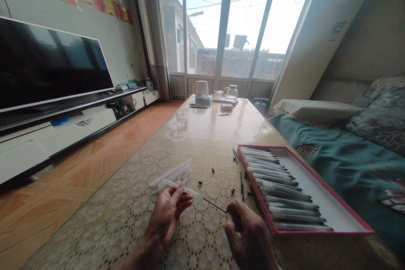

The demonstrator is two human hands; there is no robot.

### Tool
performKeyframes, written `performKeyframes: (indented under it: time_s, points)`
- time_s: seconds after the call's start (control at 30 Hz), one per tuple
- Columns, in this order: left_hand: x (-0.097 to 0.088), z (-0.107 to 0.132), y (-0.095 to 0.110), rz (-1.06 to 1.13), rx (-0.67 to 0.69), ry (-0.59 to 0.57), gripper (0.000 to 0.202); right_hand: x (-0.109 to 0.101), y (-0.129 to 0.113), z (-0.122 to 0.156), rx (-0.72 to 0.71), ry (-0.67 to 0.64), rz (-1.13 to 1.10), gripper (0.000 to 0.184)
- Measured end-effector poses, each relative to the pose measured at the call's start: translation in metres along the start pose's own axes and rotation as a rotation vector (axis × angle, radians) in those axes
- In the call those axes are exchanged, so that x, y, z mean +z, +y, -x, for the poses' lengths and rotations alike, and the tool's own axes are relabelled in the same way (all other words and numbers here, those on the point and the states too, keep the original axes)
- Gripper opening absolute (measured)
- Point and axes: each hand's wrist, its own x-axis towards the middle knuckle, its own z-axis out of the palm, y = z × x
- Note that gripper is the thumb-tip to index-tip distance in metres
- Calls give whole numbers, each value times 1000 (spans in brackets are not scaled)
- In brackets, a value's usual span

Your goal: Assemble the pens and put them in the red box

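Observation:
My left hand pinches a clear pen barrel between thumb and fingers. My right hand is closed on the end of a thin dark refill whose other end meets the barrel's tip. Both hands hover low over the patterned table. A small pile of clear barrels lies just beyond my left hand. A red-rimmed white tray to the right holds several assembled pens in a row. Small black caps and loose refills lie between pile and tray.
At the table's far end stand a kettle, a glass jar, a drinking glass and small items. A television on a low stand runs along the left wall. A teal-covered sofa with a pillow borders the table's right side.

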Motion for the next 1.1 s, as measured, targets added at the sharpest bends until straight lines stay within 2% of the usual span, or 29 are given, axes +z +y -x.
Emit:
performKeyframes:
  time_s: [0.17, 0.33, 0.43, 0.5, 0.57, 0.63, 0.7, 0.8, 0.9, 1.03, 1.1]
  points:
    - [1, 3, -5, 37, -42, -50, 11, 1, 1, -1, 7, 28, -39, 13]
    - [3, 12, -11, 98, -151, -234, 15, 8, 0, 0, 88, 29, -224, 14]
    - [6, 18, -15, 130, -261, -299, 14, 9, 4, -1, 111, 11, -441, 28]
    - [8, 20, -16, 189, -298, -257, 8, 7, 12, -4, 157, 22, -527, 38]
    - [9, 20, -15, 280, -306, -158, 8, 4, 24, -9, 217, 80, -409, 37]
    - [10, 19, -11, 357, -308, -80, 16, 2, 37, -14, 214, 120, -155, 28]
    - [10, 18, -8, 396, -301, -61, 19, 1, 45, -18, 169, 73, 74, 22]
    - [9, 17, -7, 389, -263, -83, 17, 2, 47, -20, 141, -64, 306, 40]
    - [9, 18, -9, 331, -222, -105, 12, 2, 39, -21, 118, -178, 415, 49]
    - [9, 19, -11, 256, -210, -115, 8, 1, 33, -22, 133, -238, 435, 29]
    - [8, 19, -11, 239, -196, -113, 8, 1, 35, -22, 149, -236, 425, 24]
